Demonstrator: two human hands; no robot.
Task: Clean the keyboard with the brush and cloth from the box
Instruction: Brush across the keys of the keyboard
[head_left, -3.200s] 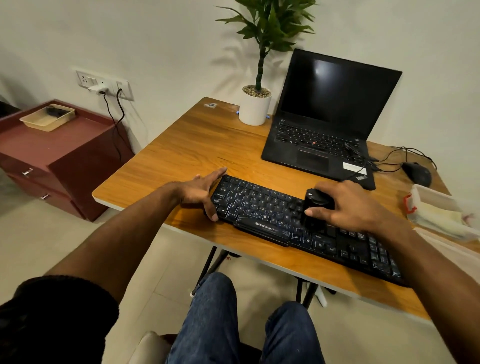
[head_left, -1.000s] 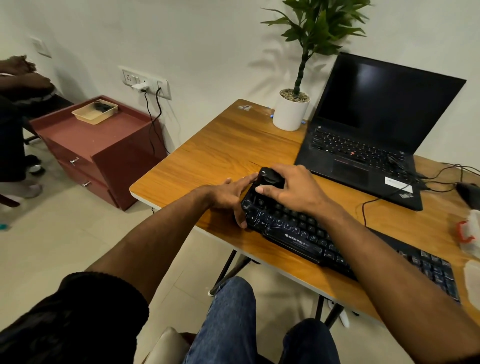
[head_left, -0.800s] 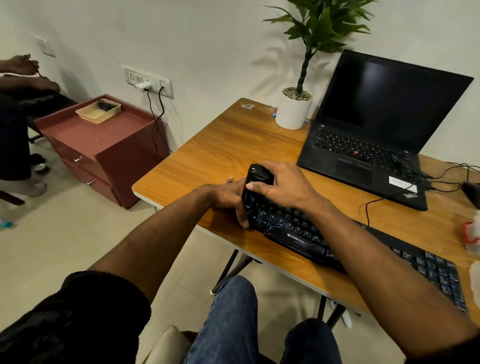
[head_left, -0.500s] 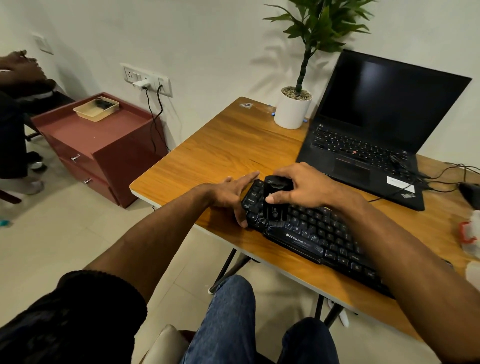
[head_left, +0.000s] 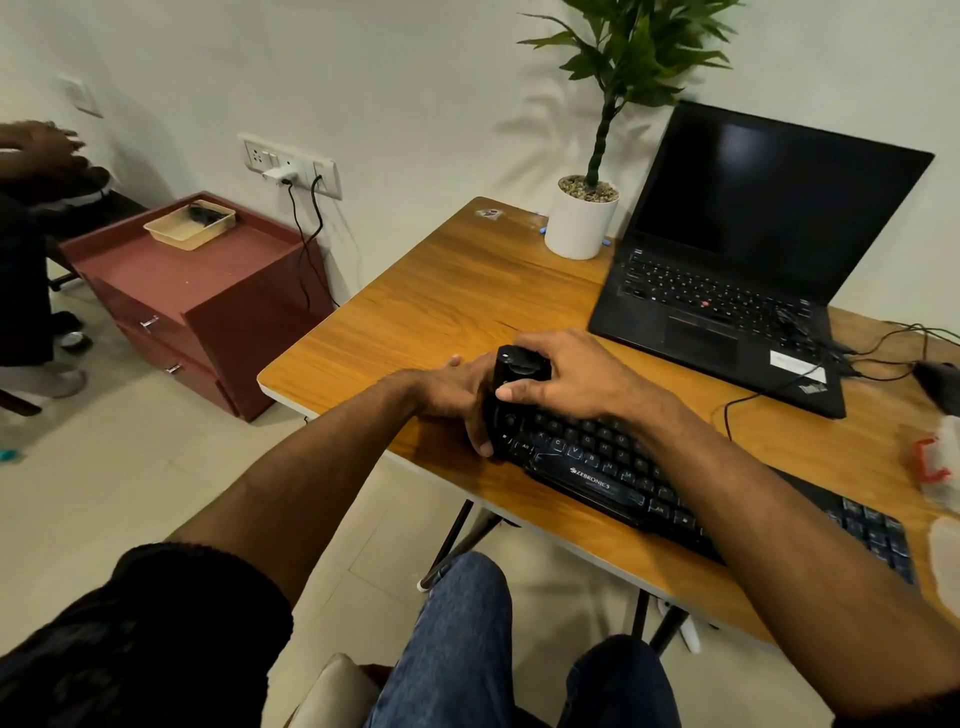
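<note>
I am in the brushing step: my right hand (head_left: 576, 382) has its fingers curled round the black brush (head_left: 517, 371), which sits on the far-left end of the keyboard (head_left: 613, 467). My left hand (head_left: 457, 389) steadies that end, fingers wrapped over the keyboard's edge on the tabletop (head_left: 467, 291). The box (head_left: 935, 467) lies at the right edge; I cannot make out the cloth in it. Next, I judge, the brush should sweep back along the rows, lightly.
</note>
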